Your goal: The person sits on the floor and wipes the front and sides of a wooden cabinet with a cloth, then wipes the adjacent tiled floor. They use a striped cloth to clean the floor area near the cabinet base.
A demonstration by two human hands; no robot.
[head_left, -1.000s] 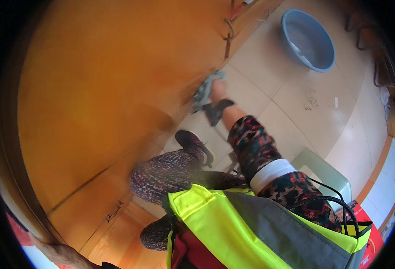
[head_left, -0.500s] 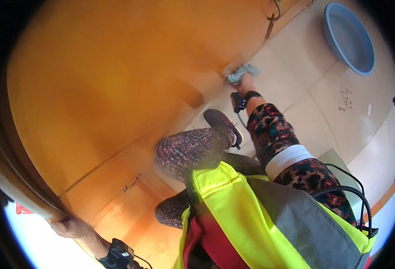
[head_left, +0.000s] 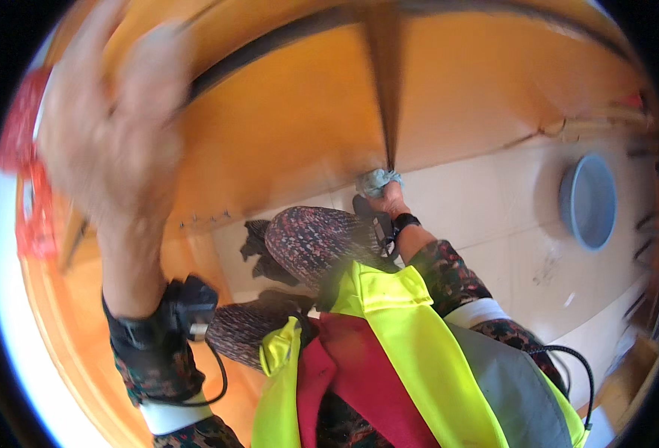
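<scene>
My right hand [head_left: 391, 198] is closed on a pale blue-green cloth [head_left: 377, 181], low down where an orange-brown wooden panel [head_left: 292, 112] meets the tiled floor. Just above the cloth, a dark upright strip [head_left: 388, 89] runs along the wood. My left hand [head_left: 116, 127] is raised at the upper left, blurred, with its fingers stretched out and apart. It is in front of the wood, and I see nothing in it; whether its fingertips touch the wood I cannot tell.
A blue basin [head_left: 589, 203] stands on the pale tiled floor [head_left: 479, 201] to the right. Red plastic items [head_left: 36, 209] are at the left edge. A brown box-like thing [head_left: 628, 377] is at the lower right. My bent knees [head_left: 318, 243] are between my arms.
My left hand has left the wooden edge at the lower left and risen to the upper left. The view has turned; the right hand still holds the cloth at the wood's foot.
</scene>
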